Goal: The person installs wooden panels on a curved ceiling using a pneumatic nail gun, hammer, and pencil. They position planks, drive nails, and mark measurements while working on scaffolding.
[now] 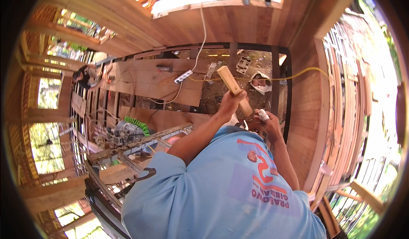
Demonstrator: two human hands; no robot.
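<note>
My left hand [231,103] is closed around a short, squared piece of wood [228,80] in front of my chest. Its upper end sticks out above my fist, and its lower end shows below, close to my right hand [272,124]. That hand has its fingers curled in. Something white [263,115] shows at its fingers; whether it is a wrapping or a held object, I cannot make out. The blue shirt over my front hides part of what lies under my hands.
Plywood sheets [149,79] lie over dark floor beams, with bare ground between them. A white power strip [183,76], a yellow cord [298,72], a ladder [136,143] and a green coiled hose [137,125] are around me. Another person [87,77] is at far left.
</note>
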